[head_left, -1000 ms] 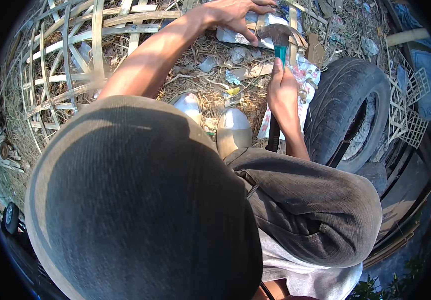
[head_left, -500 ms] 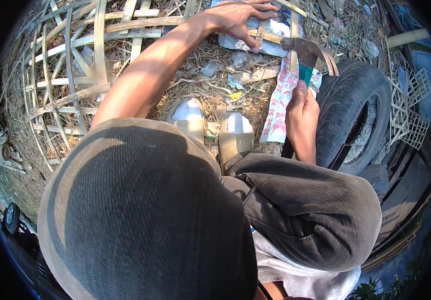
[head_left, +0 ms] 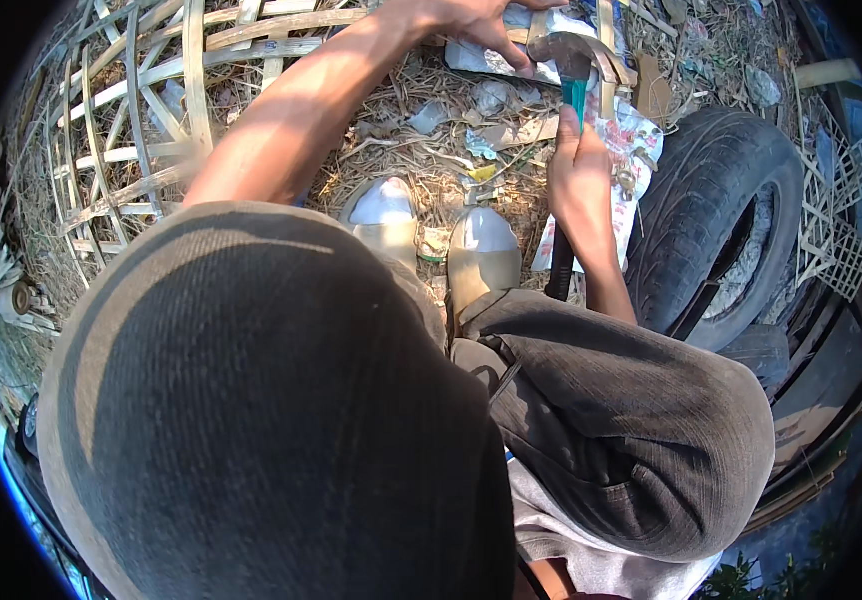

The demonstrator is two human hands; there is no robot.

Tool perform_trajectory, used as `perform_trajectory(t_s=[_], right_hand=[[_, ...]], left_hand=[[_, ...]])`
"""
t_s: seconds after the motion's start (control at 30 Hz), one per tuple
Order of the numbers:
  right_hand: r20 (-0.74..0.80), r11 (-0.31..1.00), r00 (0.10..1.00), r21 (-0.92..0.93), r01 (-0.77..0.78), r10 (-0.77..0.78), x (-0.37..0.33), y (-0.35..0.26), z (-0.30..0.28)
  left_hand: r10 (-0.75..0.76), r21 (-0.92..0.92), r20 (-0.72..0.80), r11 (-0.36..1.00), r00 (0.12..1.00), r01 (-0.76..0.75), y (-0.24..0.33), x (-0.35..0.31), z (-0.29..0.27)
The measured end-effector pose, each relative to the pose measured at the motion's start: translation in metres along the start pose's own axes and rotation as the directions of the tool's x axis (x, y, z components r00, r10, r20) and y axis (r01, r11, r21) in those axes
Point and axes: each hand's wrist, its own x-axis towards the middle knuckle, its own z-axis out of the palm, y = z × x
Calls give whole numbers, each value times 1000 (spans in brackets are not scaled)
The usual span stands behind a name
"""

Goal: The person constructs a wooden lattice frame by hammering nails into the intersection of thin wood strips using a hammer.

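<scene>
My right hand (head_left: pixel 581 180) is closed round the handle of a claw hammer (head_left: pixel 573 85), which has a teal neck and a black grip end. Its worn brown head (head_left: pixel 561 46) is above a whitish block (head_left: pixel 486 60), beside a crossing of bamboo strips (head_left: pixel 606 50). At the top edge, my left hand (head_left: pixel 481 18) has its thumb stretched down toward the block and apart from the fingers. Part of that hand is cut off by the frame. A printed white-and-red plastic sheet (head_left: pixel 641 130) lies on the ground behind my right hand.
Woven bamboo lattice (head_left: pixel 141 130) spreads over the ground at left. A black tyre (head_left: pixel 701 200) lies close to my right forearm, with a plastic grid (head_left: pixel 851 220) beyond it. My shoes (head_left: pixel 481 260) stand on dry straw and litter, below my bent knees.
The hammer and my right hand have shifted left and up, bringing the head closer to my left thumb. My left hand now sits higher in view, partly cut off. The view has shifted slightly.
</scene>
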Motion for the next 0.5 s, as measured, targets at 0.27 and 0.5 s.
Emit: perform_trajectory(t_s=[0.27,0.5], right_hand=[[-3,997,998,46,-57,58,-1,-7,-1],[-32,998,999,63,-7,10,-10,18,-5]], left_hand=[[18,29,-18,999,1000,-17,1,-5,11],[60,-19,35,998,998,-60,7,4,6]])
